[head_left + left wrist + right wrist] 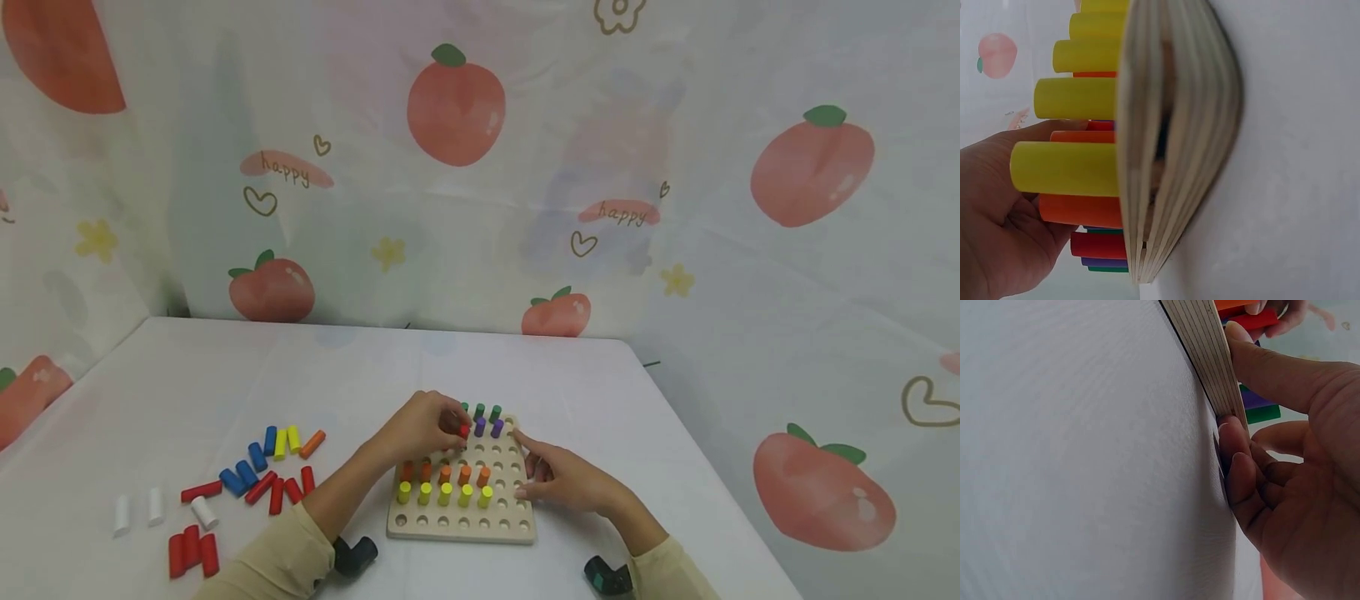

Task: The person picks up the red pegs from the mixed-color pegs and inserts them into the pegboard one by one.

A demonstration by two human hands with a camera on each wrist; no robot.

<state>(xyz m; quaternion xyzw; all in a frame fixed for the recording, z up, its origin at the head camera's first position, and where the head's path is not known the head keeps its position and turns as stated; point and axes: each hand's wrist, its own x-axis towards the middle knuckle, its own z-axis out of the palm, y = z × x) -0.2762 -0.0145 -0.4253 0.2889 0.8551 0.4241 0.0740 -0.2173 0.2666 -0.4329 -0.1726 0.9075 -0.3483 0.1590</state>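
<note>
My left hand (427,427) pinches a red peg (464,431) above the far part of a wooden pegboard (480,525). In the right wrist view, the pinched red peg (1260,321) lies between fingertips. My right hand (568,477) grips the board's right edge, thumb on top and other fingers curled against its side. Standing in the board are yellow pegs (445,495), orange pegs (446,475), purple pegs (497,428) and green pegs (496,412). Another red peg (1097,245) stands in the board in the left wrist view. My left hand hides some far holes.
Left of the board lie loose red pegs (192,546), blue pegs (246,473), white pegs (155,507), two yellow pegs (281,444) and an orange peg (312,444). A white cloth covers the table (360,358). Behind it hangs a fruit-printed curtain (480,233).
</note>
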